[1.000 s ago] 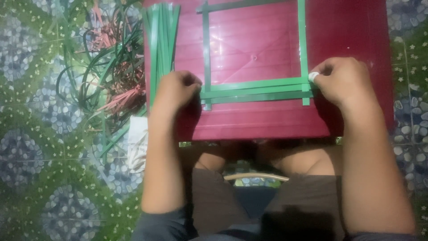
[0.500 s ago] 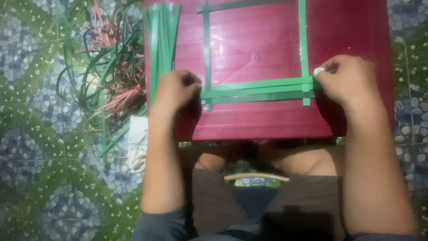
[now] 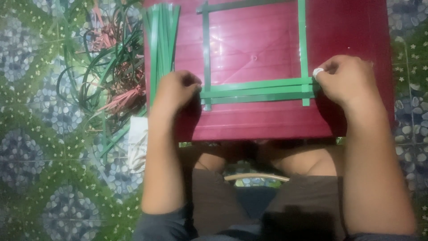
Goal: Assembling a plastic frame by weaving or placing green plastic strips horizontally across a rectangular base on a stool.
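On a dark red board (image 3: 267, 120) lies a square frame of flat green strips (image 3: 256, 89): two upright strips, one across the top, and three packed side by side along the bottom. My left hand (image 3: 176, 89) pinches the left ends of the bottom strips beside the left upright. My right hand (image 3: 345, 80) pinches their right ends just past the right upright (image 3: 303, 44). A small white piece sits at my right thumb tip.
A bundle of spare green strips (image 3: 160, 40) lies along the board's left edge. A tangle of green and pink strips (image 3: 107, 76) is piled on the patterned floor mat to the left. White paper (image 3: 137, 147) lies beside my left forearm.
My right hand has shifted slightly to the right along the bottom strips. My left hand stays put.
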